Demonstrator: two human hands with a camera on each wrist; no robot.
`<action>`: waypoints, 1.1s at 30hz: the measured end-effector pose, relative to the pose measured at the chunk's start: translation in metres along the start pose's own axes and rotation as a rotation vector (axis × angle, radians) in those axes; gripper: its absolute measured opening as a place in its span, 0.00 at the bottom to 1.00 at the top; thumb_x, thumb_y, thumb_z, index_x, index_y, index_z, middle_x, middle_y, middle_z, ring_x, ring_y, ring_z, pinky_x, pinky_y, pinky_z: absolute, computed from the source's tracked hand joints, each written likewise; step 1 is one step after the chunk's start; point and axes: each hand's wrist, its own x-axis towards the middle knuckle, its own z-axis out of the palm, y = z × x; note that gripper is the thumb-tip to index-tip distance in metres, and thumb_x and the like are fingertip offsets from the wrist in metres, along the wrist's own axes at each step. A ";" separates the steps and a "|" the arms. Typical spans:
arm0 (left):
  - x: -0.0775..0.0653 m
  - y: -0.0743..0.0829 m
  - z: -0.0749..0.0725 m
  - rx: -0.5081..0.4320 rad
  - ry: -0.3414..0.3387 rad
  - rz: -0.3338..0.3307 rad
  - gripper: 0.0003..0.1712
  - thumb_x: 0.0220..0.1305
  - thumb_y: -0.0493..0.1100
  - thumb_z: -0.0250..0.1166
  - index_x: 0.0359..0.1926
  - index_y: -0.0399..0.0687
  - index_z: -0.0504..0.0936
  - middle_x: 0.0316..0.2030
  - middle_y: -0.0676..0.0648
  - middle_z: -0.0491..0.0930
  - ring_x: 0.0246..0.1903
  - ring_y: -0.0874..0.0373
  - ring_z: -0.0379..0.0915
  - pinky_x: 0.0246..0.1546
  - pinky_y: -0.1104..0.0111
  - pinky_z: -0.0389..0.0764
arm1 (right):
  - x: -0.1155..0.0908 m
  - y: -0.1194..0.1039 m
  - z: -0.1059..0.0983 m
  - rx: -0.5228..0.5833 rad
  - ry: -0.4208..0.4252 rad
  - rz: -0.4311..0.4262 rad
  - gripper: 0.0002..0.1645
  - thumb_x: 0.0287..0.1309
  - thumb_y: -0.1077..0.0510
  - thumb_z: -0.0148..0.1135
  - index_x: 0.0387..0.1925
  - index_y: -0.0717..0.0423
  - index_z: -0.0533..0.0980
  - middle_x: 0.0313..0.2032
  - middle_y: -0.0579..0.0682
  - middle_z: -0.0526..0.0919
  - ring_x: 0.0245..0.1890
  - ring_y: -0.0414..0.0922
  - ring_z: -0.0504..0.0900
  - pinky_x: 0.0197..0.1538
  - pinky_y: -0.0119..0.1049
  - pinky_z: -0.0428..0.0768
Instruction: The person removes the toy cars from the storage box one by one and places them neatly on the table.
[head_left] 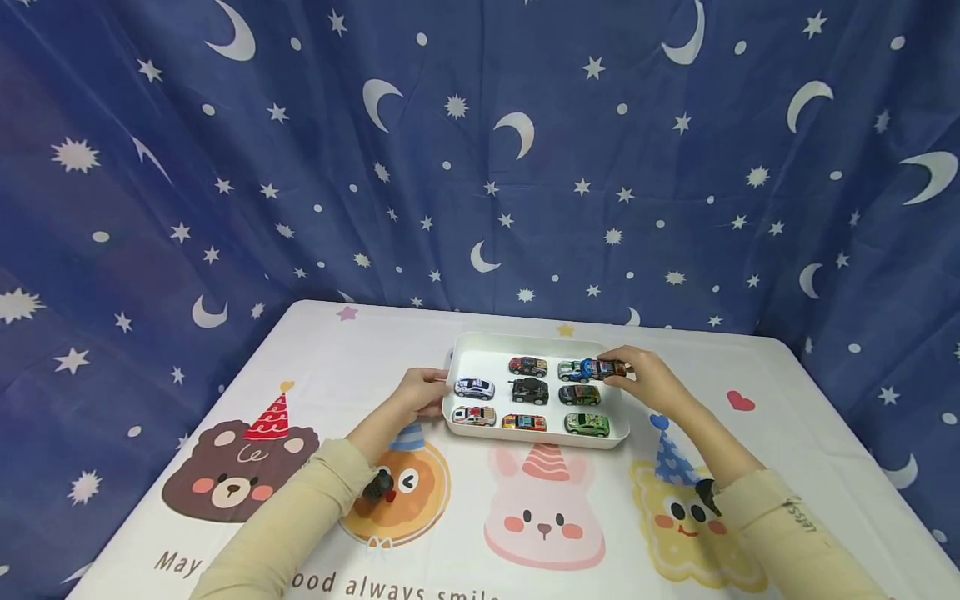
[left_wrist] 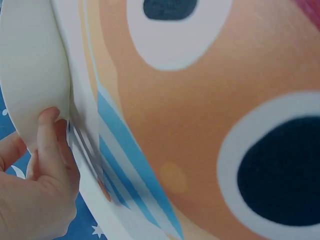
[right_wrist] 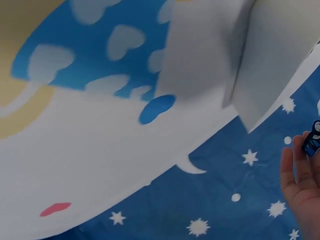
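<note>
A white tray (head_left: 480,360) lies on the table with several small toy cars in it. My left hand (head_left: 423,392) grips the tray's left edge; in the left wrist view its fingers (left_wrist: 49,135) bend against the tray wall (left_wrist: 34,60). At the far right corner, my right hand (head_left: 651,382) pinches a blue and dark toy car (head_left: 602,369) over the tray. This car partly covers a white and green car (head_left: 567,372). The right wrist view shows only part of the held car (right_wrist: 312,144), at the edge beside the fingers.
Inside the tray are also a red car (head_left: 528,366), a black vehicle (head_left: 529,391), a dark green car (head_left: 579,395), a bright green car (head_left: 587,425), a red-yellow car (head_left: 524,422) and white cars (head_left: 474,388) at left. A starry blue curtain (head_left: 450,208) hangs behind the table.
</note>
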 end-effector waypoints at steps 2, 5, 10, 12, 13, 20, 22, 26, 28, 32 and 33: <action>0.000 -0.001 -0.001 -0.010 -0.006 -0.015 0.24 0.62 0.32 0.59 0.60 0.37 0.72 0.51 0.34 0.78 0.24 0.63 0.78 0.26 0.73 0.85 | -0.002 0.004 -0.001 -0.007 -0.002 0.005 0.21 0.53 0.65 0.65 0.50 0.66 0.77 0.47 0.64 0.81 0.43 0.57 0.80 0.44 0.51 0.82; 0.002 -0.003 -0.001 -0.024 -0.012 -0.024 0.24 0.62 0.32 0.60 0.60 0.37 0.72 0.51 0.34 0.78 0.25 0.62 0.78 0.27 0.71 0.85 | -0.004 0.010 -0.004 -0.018 -0.011 0.015 0.21 0.53 0.65 0.65 0.50 0.66 0.76 0.46 0.64 0.81 0.43 0.57 0.80 0.45 0.51 0.82; 0.005 -0.003 0.000 -0.053 -0.039 -0.011 0.25 0.62 0.33 0.60 0.61 0.37 0.71 0.51 0.34 0.77 0.27 0.62 0.79 0.30 0.70 0.86 | -0.005 0.019 -0.011 -0.040 -0.017 0.037 0.20 0.54 0.65 0.65 0.50 0.67 0.76 0.46 0.65 0.81 0.43 0.58 0.80 0.46 0.52 0.82; 0.006 -0.004 -0.001 -0.063 -0.047 -0.010 0.25 0.62 0.33 0.60 0.61 0.37 0.70 0.51 0.33 0.78 0.27 0.61 0.79 0.31 0.69 0.86 | -0.005 0.022 -0.012 -0.048 -0.023 0.044 0.20 0.54 0.65 0.64 0.50 0.68 0.76 0.46 0.65 0.81 0.43 0.58 0.80 0.47 0.53 0.81; 0.006 -0.004 -0.002 -0.068 -0.050 -0.010 0.25 0.62 0.33 0.60 0.61 0.37 0.70 0.51 0.33 0.78 0.28 0.61 0.80 0.32 0.69 0.86 | -0.004 0.025 -0.012 -0.053 -0.025 0.048 0.20 0.55 0.65 0.64 0.50 0.68 0.76 0.46 0.65 0.81 0.44 0.58 0.80 0.47 0.54 0.81; 0.006 -0.004 -0.004 -0.063 -0.043 -0.008 0.24 0.63 0.33 0.59 0.61 0.37 0.71 0.50 0.33 0.79 0.27 0.61 0.80 0.31 0.69 0.86 | -0.004 0.037 -0.007 -0.031 -0.023 0.081 0.20 0.55 0.63 0.64 0.49 0.69 0.76 0.46 0.66 0.81 0.43 0.58 0.80 0.46 0.54 0.82; 0.005 -0.004 -0.004 -0.065 -0.042 -0.007 0.25 0.62 0.33 0.59 0.61 0.37 0.71 0.50 0.33 0.79 0.27 0.61 0.80 0.30 0.69 0.86 | -0.004 0.039 -0.006 -0.015 -0.024 0.084 0.20 0.56 0.63 0.64 0.49 0.69 0.76 0.46 0.66 0.81 0.42 0.58 0.80 0.46 0.54 0.82; 0.005 -0.002 -0.003 -0.069 -0.041 -0.007 0.25 0.61 0.32 0.58 0.61 0.36 0.71 0.50 0.32 0.78 0.28 0.61 0.80 0.31 0.69 0.86 | -0.006 0.047 -0.005 -0.024 -0.027 0.099 0.20 0.56 0.64 0.63 0.50 0.70 0.75 0.46 0.67 0.80 0.43 0.60 0.79 0.46 0.55 0.81; 0.004 -0.002 -0.003 -0.063 -0.039 -0.008 0.25 0.61 0.31 0.58 0.61 0.36 0.70 0.51 0.32 0.78 0.28 0.61 0.80 0.32 0.68 0.86 | -0.006 0.052 -0.004 -0.033 -0.034 0.108 0.20 0.56 0.64 0.63 0.50 0.70 0.75 0.47 0.68 0.79 0.45 0.61 0.79 0.46 0.56 0.81; 0.001 -0.002 -0.003 -0.055 -0.026 -0.022 0.25 0.61 0.32 0.58 0.61 0.37 0.71 0.51 0.32 0.78 0.28 0.60 0.80 0.32 0.68 0.86 | -0.005 0.062 -0.002 -0.044 -0.057 0.115 0.20 0.57 0.63 0.63 0.50 0.69 0.75 0.49 0.69 0.79 0.47 0.63 0.78 0.46 0.56 0.80; 0.001 -0.003 -0.003 -0.052 -0.022 -0.025 0.25 0.61 0.32 0.58 0.61 0.37 0.71 0.51 0.32 0.78 0.28 0.60 0.80 0.32 0.68 0.86 | -0.005 0.064 -0.002 -0.044 -0.060 0.117 0.20 0.57 0.62 0.63 0.50 0.69 0.75 0.49 0.69 0.79 0.47 0.63 0.77 0.46 0.56 0.80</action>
